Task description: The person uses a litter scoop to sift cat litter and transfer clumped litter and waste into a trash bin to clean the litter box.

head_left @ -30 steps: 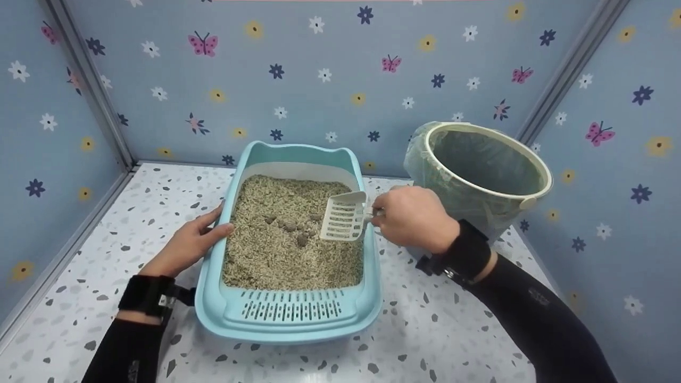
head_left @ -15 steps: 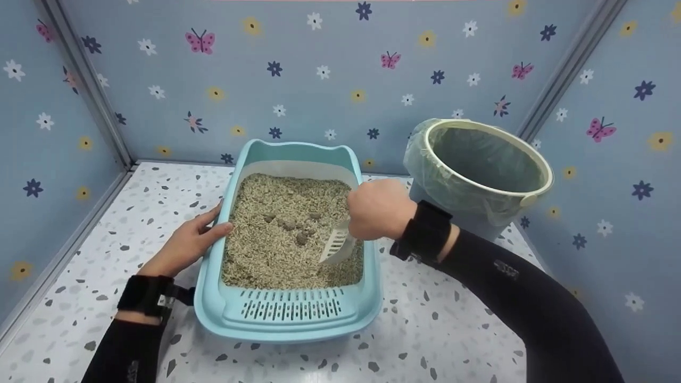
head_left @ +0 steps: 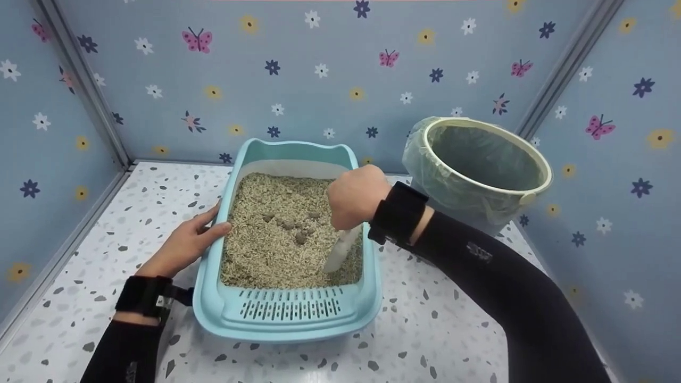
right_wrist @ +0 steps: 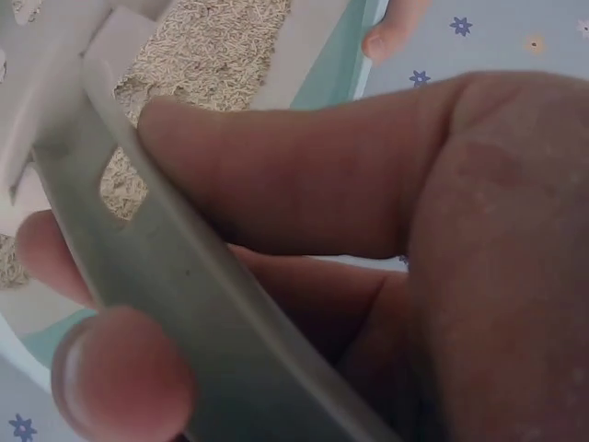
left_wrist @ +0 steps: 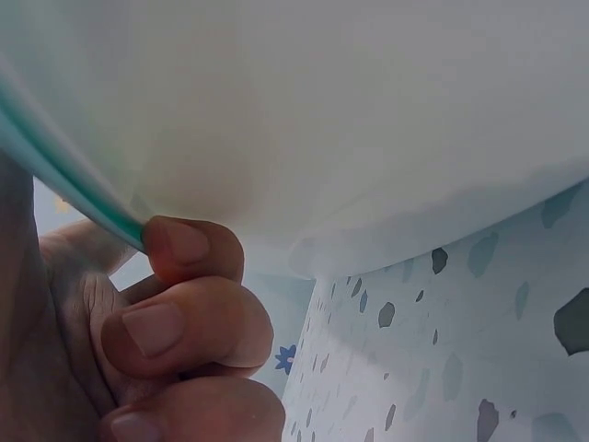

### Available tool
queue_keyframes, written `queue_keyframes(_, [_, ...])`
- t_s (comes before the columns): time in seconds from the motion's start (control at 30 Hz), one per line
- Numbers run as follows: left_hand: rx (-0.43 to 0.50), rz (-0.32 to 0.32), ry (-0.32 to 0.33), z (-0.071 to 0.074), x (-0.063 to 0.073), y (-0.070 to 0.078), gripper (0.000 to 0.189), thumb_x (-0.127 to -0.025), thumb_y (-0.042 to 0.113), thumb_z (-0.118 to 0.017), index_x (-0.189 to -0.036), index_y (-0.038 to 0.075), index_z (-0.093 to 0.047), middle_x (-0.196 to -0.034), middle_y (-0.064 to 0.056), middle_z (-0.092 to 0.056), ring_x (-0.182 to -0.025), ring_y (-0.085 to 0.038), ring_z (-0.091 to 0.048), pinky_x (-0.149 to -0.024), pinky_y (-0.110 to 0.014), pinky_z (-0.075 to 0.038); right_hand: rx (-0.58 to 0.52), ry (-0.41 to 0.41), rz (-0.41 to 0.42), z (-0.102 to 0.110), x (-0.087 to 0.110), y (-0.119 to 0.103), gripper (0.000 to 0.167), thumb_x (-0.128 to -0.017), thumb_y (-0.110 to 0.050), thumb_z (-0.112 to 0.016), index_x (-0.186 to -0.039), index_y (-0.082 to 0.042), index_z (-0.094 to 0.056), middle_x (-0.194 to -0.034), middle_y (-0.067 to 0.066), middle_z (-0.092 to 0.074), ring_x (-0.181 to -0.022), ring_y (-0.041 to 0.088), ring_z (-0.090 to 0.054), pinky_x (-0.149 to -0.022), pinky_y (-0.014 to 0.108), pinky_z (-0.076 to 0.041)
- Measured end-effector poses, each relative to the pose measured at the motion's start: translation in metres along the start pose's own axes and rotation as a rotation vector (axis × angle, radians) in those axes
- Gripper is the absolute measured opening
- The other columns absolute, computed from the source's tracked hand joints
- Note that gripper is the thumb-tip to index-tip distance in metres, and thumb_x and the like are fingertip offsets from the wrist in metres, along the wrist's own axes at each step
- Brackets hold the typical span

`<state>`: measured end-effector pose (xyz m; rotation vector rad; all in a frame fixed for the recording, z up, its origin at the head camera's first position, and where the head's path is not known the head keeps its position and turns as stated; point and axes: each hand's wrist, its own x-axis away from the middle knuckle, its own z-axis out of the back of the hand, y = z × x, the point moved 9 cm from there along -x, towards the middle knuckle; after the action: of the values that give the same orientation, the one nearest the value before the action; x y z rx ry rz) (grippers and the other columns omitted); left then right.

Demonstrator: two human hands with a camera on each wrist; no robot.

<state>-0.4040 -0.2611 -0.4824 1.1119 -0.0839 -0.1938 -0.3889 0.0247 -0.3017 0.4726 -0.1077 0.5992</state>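
In the head view, a light blue litter box (head_left: 287, 331) stands in the middle, filled with tan pellet litter (head_left: 260, 260). Several dark clumps (head_left: 301, 237) lie on the litter near its centre. My left hand (head_left: 186, 242) holds the box's left rim, thumb on top; the left wrist view shows its fingers (left_wrist: 207, 322) curled below the edge. My right hand (head_left: 357, 196) grips the handle of a pale slotted litter scoop (head_left: 341, 252) over the box's right side. The scoop stands steeply, its front edge at the litter. The right wrist view shows thumb and fingers around the handle (right_wrist: 193, 285).
A bin (head_left: 463, 207) with a cream ring and a translucent liner bag stands at the back right, close to my right forearm. Blue patterned panels (head_left: 298, 85) enclose the speckled white tabletop (head_left: 425, 340) at the back and both sides.
My right hand has moved left from the box's right edge to above the litter, tipping the scoop from nearly flat to steep, blade down. My left hand keeps its place on the rim.
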Motion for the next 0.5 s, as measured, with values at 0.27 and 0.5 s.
queue_keyframes(0.27, [0.016,-0.013,-0.010,-0.002,0.000,0.002,0.079,-0.115,0.051,-0.061,-0.179,0.026,-0.021,-0.164,-0.033,-0.050,-0.128,-0.043,-0.069,-0.091,-0.028,-0.060,-0.033,-0.081,-0.021,-0.021,-0.017,-0.003,0.024,-0.087,-0.016,-0.061,-0.070,-0.025,-0.046,-0.066,-0.007,-0.041,-0.061,0.013,-0.042,-0.051,0.037,-0.040])
queue_keyframes(0.5, [0.011,-0.015,0.006,-0.001,-0.001,0.001,0.079,-0.114,0.050,-0.062,-0.178,0.024,-0.024,-0.153,-0.033,-0.061,-0.118,-0.040,-0.074,-0.088,-0.029,-0.063,-0.119,-0.083,-0.033,-0.046,-0.032,0.005,0.033,-0.091,-0.017,-0.062,-0.065,-0.024,-0.042,-0.062,-0.007,-0.037,-0.057,0.013,-0.037,-0.048,0.036,-0.036])
